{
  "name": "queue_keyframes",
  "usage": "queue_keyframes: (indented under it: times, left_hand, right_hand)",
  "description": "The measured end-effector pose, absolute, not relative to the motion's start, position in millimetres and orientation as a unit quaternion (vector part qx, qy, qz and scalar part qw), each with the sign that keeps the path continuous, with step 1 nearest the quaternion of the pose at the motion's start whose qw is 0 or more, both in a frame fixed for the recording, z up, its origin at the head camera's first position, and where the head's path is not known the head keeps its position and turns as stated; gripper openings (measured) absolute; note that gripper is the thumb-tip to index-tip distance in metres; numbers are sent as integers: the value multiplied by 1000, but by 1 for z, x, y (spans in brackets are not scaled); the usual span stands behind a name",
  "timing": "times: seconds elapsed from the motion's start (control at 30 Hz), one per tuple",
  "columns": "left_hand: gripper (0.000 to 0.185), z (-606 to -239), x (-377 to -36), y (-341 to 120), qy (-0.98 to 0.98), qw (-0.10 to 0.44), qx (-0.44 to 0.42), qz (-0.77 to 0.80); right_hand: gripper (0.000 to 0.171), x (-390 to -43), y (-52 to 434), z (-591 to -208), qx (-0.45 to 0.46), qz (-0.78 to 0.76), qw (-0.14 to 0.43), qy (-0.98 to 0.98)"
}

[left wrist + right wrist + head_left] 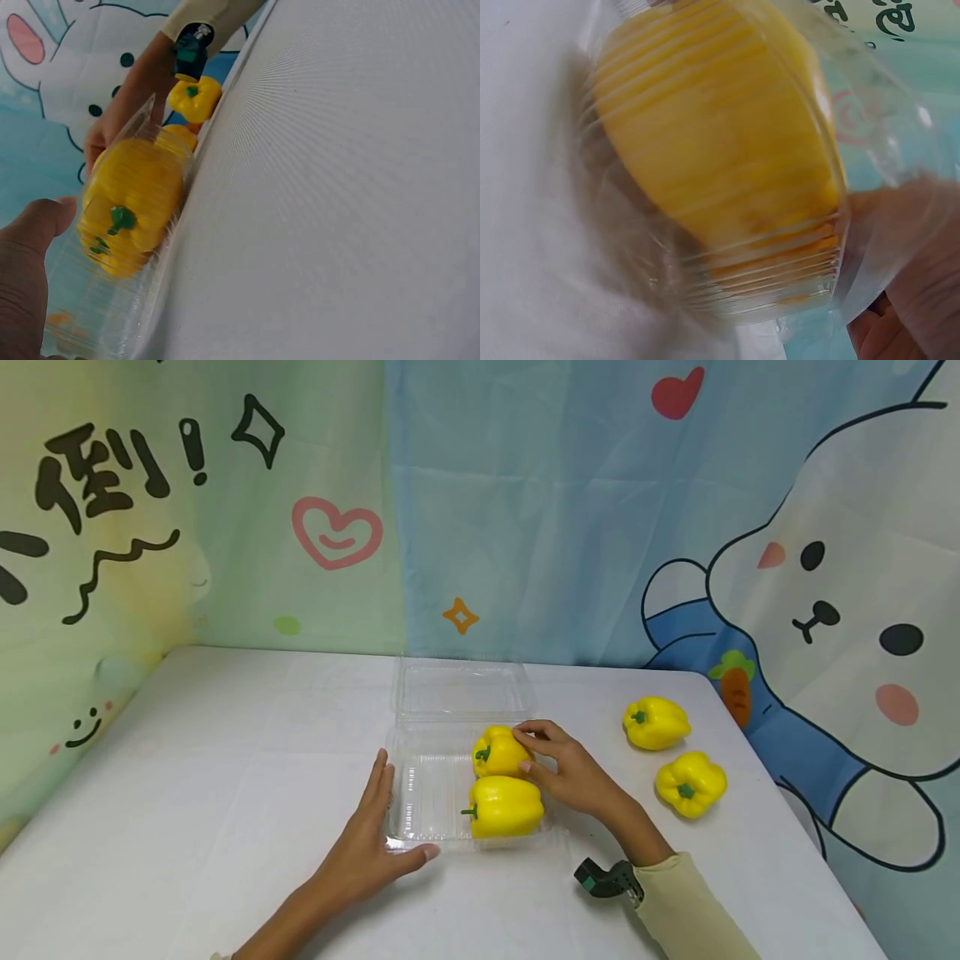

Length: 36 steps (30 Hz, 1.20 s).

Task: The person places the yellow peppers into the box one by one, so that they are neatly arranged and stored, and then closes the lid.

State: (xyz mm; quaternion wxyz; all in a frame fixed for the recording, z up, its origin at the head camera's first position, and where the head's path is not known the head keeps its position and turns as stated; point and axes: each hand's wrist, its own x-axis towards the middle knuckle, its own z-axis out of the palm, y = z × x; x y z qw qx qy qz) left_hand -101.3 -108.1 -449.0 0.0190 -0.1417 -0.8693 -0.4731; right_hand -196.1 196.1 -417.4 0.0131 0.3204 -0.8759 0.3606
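Note:
A clear plastic clamshell box (pixel 431 793) lies on the table with its lid (pixel 463 689) folded back. Two yellow bell peppers sit in its right half: a near one (pixel 506 807) with its stem to the left, and a far one (pixel 498 752) behind it. My right hand (pixel 566 768) holds the far pepper from the right, thumb and fingers bent about its side. At the box's front left corner, my left hand (pixel 367 835) rests with fingers extended and thumb along the front edge. Through the ribbed wall the near pepper (pixel 712 127) fills the right wrist view.
Two more yellow bell peppers lie right of the box, one farther back (pixel 657 723) and one nearer (pixel 691 784). A dark wrist camera (pixel 609 878) is on my right wrist. Behind the white table (pixel 187 818) hangs a printed cloth (pixel 517 527).

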Motion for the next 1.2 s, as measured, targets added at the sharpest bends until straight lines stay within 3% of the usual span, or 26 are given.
queue_keyframes:
  times: [1.2]
  left_hand:
    - [120, -452, -102, -109, -870, 26, -149, -470]
  right_hand:
    - [49, -198, 200, -421, 320, 370, 15, -872]
